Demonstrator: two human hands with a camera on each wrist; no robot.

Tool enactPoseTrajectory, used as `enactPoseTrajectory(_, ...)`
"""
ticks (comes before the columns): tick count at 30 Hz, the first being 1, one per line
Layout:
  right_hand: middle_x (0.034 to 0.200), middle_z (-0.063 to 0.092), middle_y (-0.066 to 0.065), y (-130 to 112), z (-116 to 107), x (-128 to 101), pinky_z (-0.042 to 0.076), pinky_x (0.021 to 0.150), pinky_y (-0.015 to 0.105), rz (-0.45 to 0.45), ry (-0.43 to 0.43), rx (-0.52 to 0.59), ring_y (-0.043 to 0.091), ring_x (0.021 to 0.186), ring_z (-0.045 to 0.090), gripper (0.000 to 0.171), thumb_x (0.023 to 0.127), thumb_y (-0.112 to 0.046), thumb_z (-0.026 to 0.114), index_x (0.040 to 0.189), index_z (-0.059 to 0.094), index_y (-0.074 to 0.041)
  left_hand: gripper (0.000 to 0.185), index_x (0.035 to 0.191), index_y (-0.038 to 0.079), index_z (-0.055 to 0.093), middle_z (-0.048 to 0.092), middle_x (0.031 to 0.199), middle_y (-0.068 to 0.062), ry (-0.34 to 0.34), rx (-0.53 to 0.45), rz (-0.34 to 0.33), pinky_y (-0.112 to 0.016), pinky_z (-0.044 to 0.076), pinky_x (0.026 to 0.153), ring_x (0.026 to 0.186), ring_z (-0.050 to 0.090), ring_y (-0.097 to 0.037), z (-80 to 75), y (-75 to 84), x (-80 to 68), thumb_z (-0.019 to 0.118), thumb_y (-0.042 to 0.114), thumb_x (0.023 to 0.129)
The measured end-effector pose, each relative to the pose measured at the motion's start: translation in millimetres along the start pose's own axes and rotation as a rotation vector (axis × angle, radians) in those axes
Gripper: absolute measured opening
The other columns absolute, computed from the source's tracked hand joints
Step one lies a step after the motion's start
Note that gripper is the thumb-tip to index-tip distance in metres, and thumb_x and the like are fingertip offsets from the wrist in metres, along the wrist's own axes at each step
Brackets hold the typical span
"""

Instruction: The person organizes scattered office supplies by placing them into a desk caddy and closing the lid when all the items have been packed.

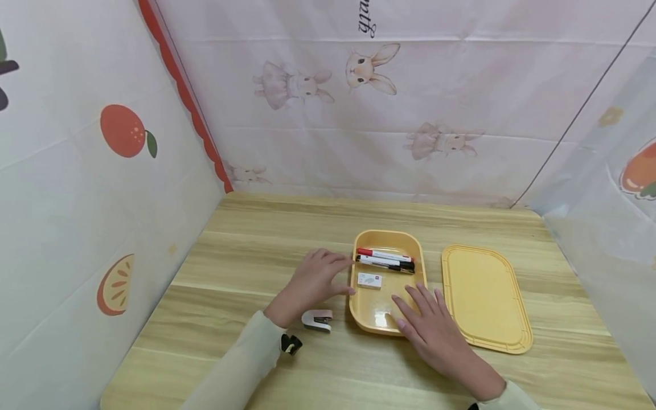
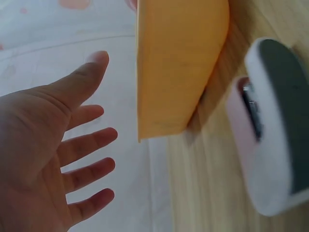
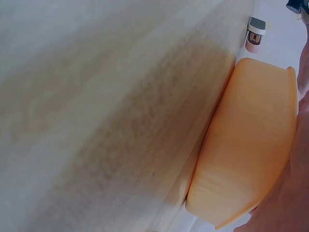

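Nearest in, a small pink-and-white stapler [image 1: 318,320] lies on the wooden surface [image 1: 246,267], just behind the left hand [image 1: 314,280]. That left hand's grip is spread, fingers straight, fingertips at the left rim of the yellow box [image 1: 366,319] — the left wrist view shows the open palm and clear gaps between the fingers. The right hand [image 1: 427,324] lies flat too, fingers straight over the box's near right corner, pinching nothing.

The box sits mid-surface, long axis running away from the person. Inside, a white eraser [image 1: 369,280] lies nearer; past it, two markers [image 1: 385,259] lie crosswise, caps pointing left, one red-capped and one black-capped.

To its right lies the yellow lid [image 1: 484,296], close beside but apart, long axis parallel to the box.

My read: both hands are steadying the box, and even pressure from each side would stop it skating.
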State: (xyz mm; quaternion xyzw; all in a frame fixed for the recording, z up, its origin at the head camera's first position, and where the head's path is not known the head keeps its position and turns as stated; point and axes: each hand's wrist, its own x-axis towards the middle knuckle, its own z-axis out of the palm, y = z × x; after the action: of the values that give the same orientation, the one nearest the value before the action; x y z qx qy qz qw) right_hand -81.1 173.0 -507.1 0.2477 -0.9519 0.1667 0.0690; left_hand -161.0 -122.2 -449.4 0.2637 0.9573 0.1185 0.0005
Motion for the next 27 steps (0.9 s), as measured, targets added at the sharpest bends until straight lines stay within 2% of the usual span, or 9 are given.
enactPoseTrajectory(3,0.160,0.038,0.013,0.1,0.3,0.0,0.005,0.123,0.058,0.004,-0.005,0.006,0.040,0.151,0.023,0.048,0.107,-0.044,0.043,0.151,0.048,-0.027,0.070,0.145,0.025,0.055,0.057,0.147,0.002,-0.011,-0.024,-0.006,-0.050,0.034,0.116,0.132,0.050,-0.023,1.3,-4.9,-7.8,0.071,0.060,0.086)
enactPoseTrajectory(7,0.160,0.037,0.013,0.7,1.4,0.1,0.008,0.121,0.061,0.005,-0.006,0.008,0.039,0.152,0.022,0.048,0.107,-0.044,0.043,0.151,0.048,-0.026,0.069,0.145,0.027,0.055,0.056,0.148,0.002,-0.018,-0.075,-0.031,-0.052,0.031,0.117,0.135,0.048,-0.024,4.9,-12.9,-18.7,0.069,0.061,0.086)
enactPoseTrajectory(16,0.160,0.038,0.013,1.8,3.7,0.2,0.009,0.121,0.062,0.001,0.007,0.016,0.039,0.152,0.021,0.047,0.107,-0.043,0.043,0.150,0.049,-0.025,0.062,0.139,0.024,0.061,0.060,0.143,0.000,-0.035,-0.205,-0.119,-0.052,0.041,0.108,0.133,0.051,-0.026,11.4,-30.7,-49.4,0.075,0.053,0.086)
enactPoseTrajectory(22,0.160,0.037,0.013,2.1,5.6,-0.1,-0.007,0.125,0.050,-0.006,0.010,0.022,0.040,0.151,0.022,0.047,0.107,-0.043,0.042,0.151,0.048,-0.025,0.064,0.137,0.024,0.063,0.063,0.138,0.002,-0.024,-0.197,-0.189,-0.047,0.045,0.104,0.124,0.056,-0.024,15.4,-39.0,-75.0,0.076,0.054,0.083)
enactPoseTrajectory(27,0.159,0.038,0.015,2.2,5.4,-0.2,-0.008,0.125,0.048,-0.011,0.015,0.014,0.041,0.151,0.023,0.047,0.108,-0.042,0.043,0.151,0.049,-0.025,0.065,0.135,0.024,0.065,0.065,0.136,0.002,-0.026,-0.231,-0.214,-0.047,0.047,0.100,0.119,0.056,-0.023,19.1,-39.5,-92.0,0.080,0.052,0.078)
